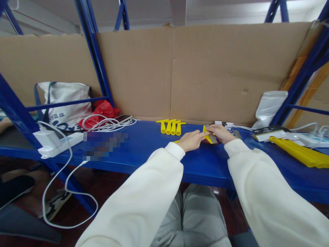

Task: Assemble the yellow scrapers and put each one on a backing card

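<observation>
Right of the frame's center, a worker's left hand [192, 140] grips a yellow scraper [208, 139], the right hand [220, 133] close at its head, hold unclear from here. Likely light, stiff plastic; best taken by the handle [176, 141], off the metal blade [213, 139].

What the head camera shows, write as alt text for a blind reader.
The left hand and right hand hold a yellow tool with a metal blade over a blue table. Four yellow pieces sit in a row near cardboard.
</observation>
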Demonstrator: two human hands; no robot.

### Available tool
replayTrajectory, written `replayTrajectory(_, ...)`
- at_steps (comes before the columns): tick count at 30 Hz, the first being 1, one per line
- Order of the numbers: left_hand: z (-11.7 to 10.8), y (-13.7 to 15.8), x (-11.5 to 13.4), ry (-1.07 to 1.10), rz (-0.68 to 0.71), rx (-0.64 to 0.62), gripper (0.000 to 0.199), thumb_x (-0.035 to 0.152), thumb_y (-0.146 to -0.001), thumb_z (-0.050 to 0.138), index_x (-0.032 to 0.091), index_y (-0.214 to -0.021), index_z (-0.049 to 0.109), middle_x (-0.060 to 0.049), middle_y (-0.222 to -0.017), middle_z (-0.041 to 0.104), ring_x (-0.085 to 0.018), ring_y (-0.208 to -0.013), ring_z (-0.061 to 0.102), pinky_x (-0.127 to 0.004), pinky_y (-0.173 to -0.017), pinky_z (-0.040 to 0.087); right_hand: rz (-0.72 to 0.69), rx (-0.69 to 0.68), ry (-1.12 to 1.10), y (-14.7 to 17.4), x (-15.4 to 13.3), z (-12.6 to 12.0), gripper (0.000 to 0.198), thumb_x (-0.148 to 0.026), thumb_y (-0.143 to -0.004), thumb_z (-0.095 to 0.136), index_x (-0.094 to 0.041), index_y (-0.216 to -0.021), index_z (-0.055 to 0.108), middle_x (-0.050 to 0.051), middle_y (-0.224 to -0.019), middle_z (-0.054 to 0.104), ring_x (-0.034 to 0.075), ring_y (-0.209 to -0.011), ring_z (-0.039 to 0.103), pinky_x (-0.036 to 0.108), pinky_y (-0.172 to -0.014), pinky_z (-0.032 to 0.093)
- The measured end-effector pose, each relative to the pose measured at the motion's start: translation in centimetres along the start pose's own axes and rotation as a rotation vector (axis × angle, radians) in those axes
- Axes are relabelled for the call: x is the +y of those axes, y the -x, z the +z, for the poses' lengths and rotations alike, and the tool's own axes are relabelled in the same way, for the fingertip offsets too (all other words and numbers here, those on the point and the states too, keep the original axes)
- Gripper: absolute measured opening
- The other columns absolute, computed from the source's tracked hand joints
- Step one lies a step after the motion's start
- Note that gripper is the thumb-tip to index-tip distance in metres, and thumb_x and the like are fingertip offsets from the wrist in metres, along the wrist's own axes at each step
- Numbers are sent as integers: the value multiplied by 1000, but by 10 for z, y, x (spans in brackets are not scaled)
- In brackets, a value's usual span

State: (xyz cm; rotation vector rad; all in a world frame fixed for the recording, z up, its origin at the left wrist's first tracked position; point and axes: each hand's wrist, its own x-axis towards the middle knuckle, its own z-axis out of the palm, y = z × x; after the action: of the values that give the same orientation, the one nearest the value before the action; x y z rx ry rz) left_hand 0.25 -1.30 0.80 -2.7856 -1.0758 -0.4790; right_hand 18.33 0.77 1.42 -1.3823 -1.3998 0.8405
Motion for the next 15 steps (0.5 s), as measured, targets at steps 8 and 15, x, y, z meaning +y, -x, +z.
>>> replayTrajectory(8, 0, -2, -3, 59, -84, 16, 47, 29, -102, 33, 34, -147, 43, -6, -123, 64, -23, -110, 64, -36, -95, 49, -19, 82, -2, -9, 5, -2, 17, -30, -79, 61, -18, -67, 63, 2, -69, 67, 13, -63, 59, 23, -60, 46)
replayTrajectory(15, 0, -4, -9, 115, -115, 16, 45, 28, -101, 37, 32, -143, 51, -4, -129, 67, -22, -118, 62, -36, -100, 48, -17, 333, 485, -19, 26, -33, 14, -22, -77, 58, -16, -70, 69, 13, -89, 73, 27, -97, 66, 36, -83, 50)
